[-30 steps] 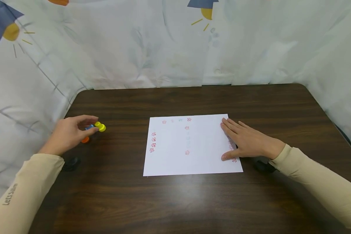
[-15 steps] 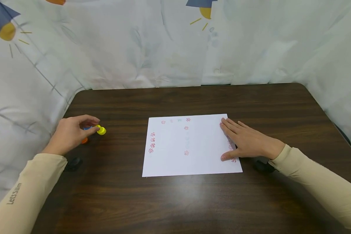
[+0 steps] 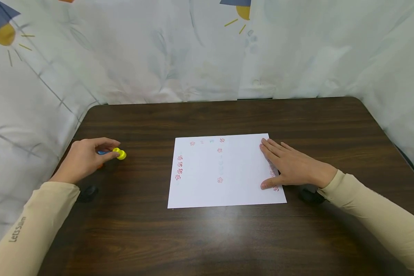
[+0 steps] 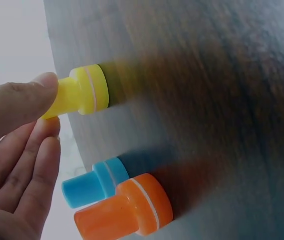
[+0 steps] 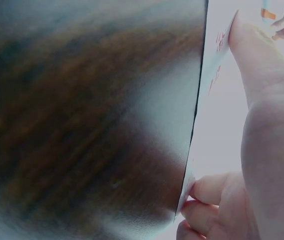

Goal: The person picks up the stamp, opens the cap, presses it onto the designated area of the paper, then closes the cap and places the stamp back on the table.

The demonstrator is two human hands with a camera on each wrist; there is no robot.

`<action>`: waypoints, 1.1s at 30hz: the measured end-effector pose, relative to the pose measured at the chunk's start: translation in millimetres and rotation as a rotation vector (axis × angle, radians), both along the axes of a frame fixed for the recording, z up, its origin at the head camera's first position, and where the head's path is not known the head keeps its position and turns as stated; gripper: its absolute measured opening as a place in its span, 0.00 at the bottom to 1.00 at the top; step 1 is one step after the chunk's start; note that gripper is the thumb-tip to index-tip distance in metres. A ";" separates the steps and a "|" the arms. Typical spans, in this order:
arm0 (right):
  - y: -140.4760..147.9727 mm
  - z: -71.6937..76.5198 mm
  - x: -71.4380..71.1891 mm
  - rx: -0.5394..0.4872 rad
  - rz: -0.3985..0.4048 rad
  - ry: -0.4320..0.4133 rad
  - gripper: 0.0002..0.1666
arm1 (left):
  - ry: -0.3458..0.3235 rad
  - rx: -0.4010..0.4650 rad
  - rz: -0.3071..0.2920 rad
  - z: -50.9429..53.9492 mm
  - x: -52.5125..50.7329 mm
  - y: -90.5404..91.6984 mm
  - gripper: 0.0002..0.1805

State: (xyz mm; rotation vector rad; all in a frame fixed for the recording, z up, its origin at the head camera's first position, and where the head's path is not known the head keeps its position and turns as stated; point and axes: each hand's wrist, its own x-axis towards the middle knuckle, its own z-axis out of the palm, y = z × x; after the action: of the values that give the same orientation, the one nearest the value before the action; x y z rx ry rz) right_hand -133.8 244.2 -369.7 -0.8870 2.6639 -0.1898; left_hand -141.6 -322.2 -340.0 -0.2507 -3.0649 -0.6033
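Observation:
At the table's left, the left hand pinches the handle of a small yellow stamp between thumb and fingers. Its wide end faces the tabletop; whether it touches cannot be told. A blue stamp and an orange stamp stand side by side by that hand, mostly hidden behind it in the head view. A white sheet of paper lies mid-table, bearing rows of small red and faint coloured marks. The right hand rests flat on the sheet's right edge, fingers extended, covering some red marks.
The dark wood table carries the sheet and the stamps. A pale patterned curtain hangs along its far edge and both sides. Dark wrist devices sit under both wrists.
The left hand and the yellow stamp have shifted slightly to the right and towards me. More of the orange stamp is now hidden behind the hand. The right hand stays on the paper.

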 end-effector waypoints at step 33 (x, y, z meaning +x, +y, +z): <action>0.0 -1.6 0.6 -0.014 -0.024 -0.025 0.76 | 0.061 0.076 0.136 -20.5 13.1 16.3 0.21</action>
State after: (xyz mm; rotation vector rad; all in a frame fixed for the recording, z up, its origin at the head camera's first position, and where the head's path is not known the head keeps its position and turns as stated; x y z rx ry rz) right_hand -133.2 244.2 -371.2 -0.8519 2.6543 -0.2244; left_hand -128.5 -305.9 -360.6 -0.0583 -2.9628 -0.6888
